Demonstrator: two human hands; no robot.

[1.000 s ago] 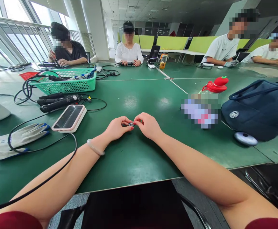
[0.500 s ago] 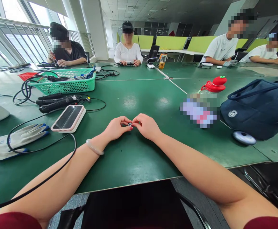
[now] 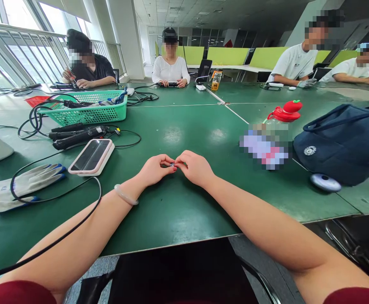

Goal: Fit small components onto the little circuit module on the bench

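A tiny dark-and-silver piece (image 3: 172,165) sits between my fingertips, too small and too covered to name. My left hand (image 3: 156,169) pinches it from the left between thumb and fingers, a pale bangle (image 3: 126,195) on that wrist. From the other side my right hand (image 3: 195,168) meets it, fingers pressed together at the piece and touching or nearly touching the left fingertips. Both hands are just above the green table (image 3: 178,211). Fingers hide most of the piece.
Left of my hands lie a phone (image 3: 91,157), black handheld devices (image 3: 76,136), a work glove (image 3: 22,188) and a looping black cable (image 3: 100,198). Behind stands a green basket (image 3: 98,113). To the right are a red-topped bottle (image 3: 285,114) and navy bag (image 3: 339,143). Several people sit around the table.
Both hands keep nearly the same pose around the small piece, with only a slight shift at the fingertips. The whole view has moved very slightly.
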